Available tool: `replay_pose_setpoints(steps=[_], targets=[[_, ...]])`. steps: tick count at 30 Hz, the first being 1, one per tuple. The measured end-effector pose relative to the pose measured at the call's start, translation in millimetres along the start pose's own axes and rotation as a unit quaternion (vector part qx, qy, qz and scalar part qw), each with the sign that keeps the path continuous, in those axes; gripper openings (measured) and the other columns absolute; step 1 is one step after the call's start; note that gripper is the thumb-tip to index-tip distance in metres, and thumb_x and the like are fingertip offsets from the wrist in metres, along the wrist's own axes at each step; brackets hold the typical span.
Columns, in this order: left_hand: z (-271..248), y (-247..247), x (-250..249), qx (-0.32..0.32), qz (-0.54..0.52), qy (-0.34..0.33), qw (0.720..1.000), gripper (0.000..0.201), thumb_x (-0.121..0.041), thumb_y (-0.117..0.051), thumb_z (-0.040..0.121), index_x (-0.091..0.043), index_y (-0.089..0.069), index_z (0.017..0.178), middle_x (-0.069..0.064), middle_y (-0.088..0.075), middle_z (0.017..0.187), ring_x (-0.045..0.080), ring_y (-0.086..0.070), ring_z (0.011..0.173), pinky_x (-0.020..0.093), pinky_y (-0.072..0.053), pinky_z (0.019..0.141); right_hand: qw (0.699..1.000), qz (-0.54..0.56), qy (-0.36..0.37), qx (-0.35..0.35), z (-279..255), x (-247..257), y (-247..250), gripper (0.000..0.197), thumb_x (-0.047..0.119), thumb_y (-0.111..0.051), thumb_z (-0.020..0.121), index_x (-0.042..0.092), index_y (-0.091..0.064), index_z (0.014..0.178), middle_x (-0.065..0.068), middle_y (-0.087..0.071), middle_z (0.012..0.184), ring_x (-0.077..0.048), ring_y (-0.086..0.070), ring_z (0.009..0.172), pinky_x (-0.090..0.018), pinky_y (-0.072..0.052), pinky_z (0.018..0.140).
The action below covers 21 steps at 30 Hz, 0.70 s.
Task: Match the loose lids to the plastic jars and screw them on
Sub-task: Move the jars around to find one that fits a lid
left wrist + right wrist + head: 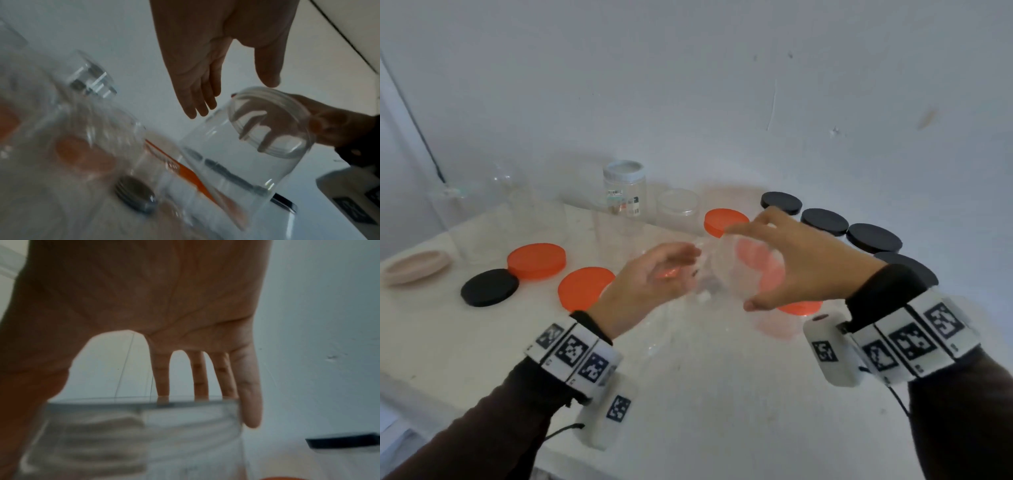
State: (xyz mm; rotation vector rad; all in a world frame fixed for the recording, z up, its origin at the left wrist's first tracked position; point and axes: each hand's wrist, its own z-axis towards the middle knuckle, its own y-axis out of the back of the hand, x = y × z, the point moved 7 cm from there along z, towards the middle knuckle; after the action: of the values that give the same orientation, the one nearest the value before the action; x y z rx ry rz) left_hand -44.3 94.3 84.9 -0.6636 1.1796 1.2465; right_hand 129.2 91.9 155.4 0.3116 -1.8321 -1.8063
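My right hand (pixel 743 270) grips a clear, lidless plastic jar (pixel 722 284) by its mouth, thumb on one side and fingers spread over the rim, above the white table (pixel 722 394). In the right wrist view the right hand (pixel 123 394) straddles the jar's rim (pixel 144 404). My left hand (pixel 674 270) is open beside the jar, fingers relaxed; I cannot tell whether it touches. The left wrist view shows the left hand (pixel 230 97) by the tilted jar (pixel 236 162). Loose orange lids (pixel 537 260) (pixel 585 287) (pixel 726 221) and a black lid (pixel 489 287) lie around.
Several black-lidded jars (pixel 824 222) line the right side. At the back stand a labelled jar with a pale lid (pixel 624 188) and an open clear jar (pixel 678 205). More clear jars (pixel 530 212) and a beige lid (pixel 416 267) sit at the left. A wall rises behind.
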Motion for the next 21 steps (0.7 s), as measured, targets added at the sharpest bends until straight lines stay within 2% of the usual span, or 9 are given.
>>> replay_pose_setpoints(steps=[4, 7, 10, 11, 13, 16, 17, 21], targets=[[12, 60, 1, -0.080, 0.085, -0.025, 0.993, 0.052, -0.052, -0.062, 0.068, -0.022, -0.061, 0.110, -0.012, -0.065, 0.111, -0.001, -0.058, 0.105, 0.011, -0.047, 0.082, 0.992, 0.033, -0.022, -0.121, 19, -6, 27, 0.093, 0.059, -0.074, 0.053, 0.050, -0.030, 0.134, 0.013, -0.032, 0.122, -0.011, -0.049, 0.107, -0.031, -0.047, 0.083], [27, 87, 19, -0.083, 0.173, -0.021, 0.981, 0.052, -0.054, -0.059, 0.069, -0.023, -0.060, 0.110, -0.016, -0.061, 0.111, -0.004, -0.055, 0.103, 0.012, -0.044, 0.085, 0.980, 0.045, -0.047, -0.187, 40, -8, 33, 0.095, 0.062, -0.070, 0.051, 0.045, -0.031, 0.137, 0.009, -0.032, 0.125, -0.015, -0.050, 0.108, -0.037, -0.049, 0.085], [51, 96, 45, -0.033, 0.249, 0.000, 0.968, 0.039, -0.032, -0.068, 0.081, -0.020, -0.056, 0.116, -0.012, -0.056, 0.115, -0.001, -0.052, 0.105, 0.025, -0.043, 0.093, 0.972, 0.050, -0.077, -0.216, 64, -10, 30, 0.096, 0.060, -0.072, 0.055, 0.041, -0.030, 0.139, 0.005, -0.031, 0.129, -0.018, -0.047, 0.111, -0.041, -0.048, 0.089], [59, 97, 53, -0.014, 0.269, 0.011, 0.963, 0.041, -0.026, -0.069, 0.082, -0.018, -0.054, 0.119, -0.010, -0.053, 0.117, 0.002, -0.050, 0.107, 0.029, -0.042, 0.096, 0.970, 0.051, -0.089, -0.222, 72, -11, 28, 0.095, 0.058, -0.074, 0.057, 0.040, -0.030, 0.139, 0.004, -0.030, 0.131, -0.019, -0.045, 0.114, -0.042, -0.047, 0.090], [75, 100, 70, 0.023, 0.280, 0.039, 0.959, 0.052, -0.027, -0.070, 0.080, -0.017, -0.048, 0.127, -0.007, -0.046, 0.125, 0.006, -0.044, 0.114, 0.031, -0.038, 0.102, 0.965, 0.049, -0.116, -0.229, 86, -13, 23, 0.094, 0.054, -0.077, 0.060, 0.038, -0.030, 0.140, 0.002, -0.029, 0.133, -0.020, -0.041, 0.121, -0.040, -0.045, 0.091], [92, 98, 89, 0.088, 0.247, 0.084, 0.962, 0.083, -0.055, -0.071, 0.067, -0.020, -0.040, 0.136, -0.009, -0.038, 0.132, 0.007, -0.036, 0.124, 0.028, -0.030, 0.105, 0.962, 0.045, -0.152, -0.223, 103, -15, 16, 0.094, 0.053, -0.078, 0.062, 0.037, -0.029, 0.141, 0.001, -0.029, 0.135, -0.021, -0.038, 0.124, -0.038, -0.041, 0.092], [96, 96, 94, 0.109, 0.251, 0.093, 0.957, 0.088, -0.058, -0.070, 0.065, -0.021, -0.037, 0.138, -0.009, -0.037, 0.135, 0.008, -0.034, 0.126, 0.026, -0.027, 0.105, 0.961, 0.047, -0.161, -0.220, 108, -16, 14, 0.094, 0.053, -0.078, 0.062, 0.036, -0.029, 0.141, 0.001, -0.029, 0.135, -0.021, -0.037, 0.125, -0.037, -0.040, 0.092], [111, 86, 104, 0.181, 0.294, 0.084, 0.935, 0.083, -0.034, -0.074, 0.076, -0.019, -0.028, 0.143, -0.004, -0.028, 0.148, 0.013, -0.029, 0.134, 0.018, -0.020, 0.102, 0.960, 0.049, -0.186, -0.204, 123, -19, 5, 0.094, 0.051, -0.078, 0.063, 0.036, -0.028, 0.141, 0.001, -0.028, 0.136, -0.021, -0.036, 0.125, -0.036, -0.040, 0.092]])
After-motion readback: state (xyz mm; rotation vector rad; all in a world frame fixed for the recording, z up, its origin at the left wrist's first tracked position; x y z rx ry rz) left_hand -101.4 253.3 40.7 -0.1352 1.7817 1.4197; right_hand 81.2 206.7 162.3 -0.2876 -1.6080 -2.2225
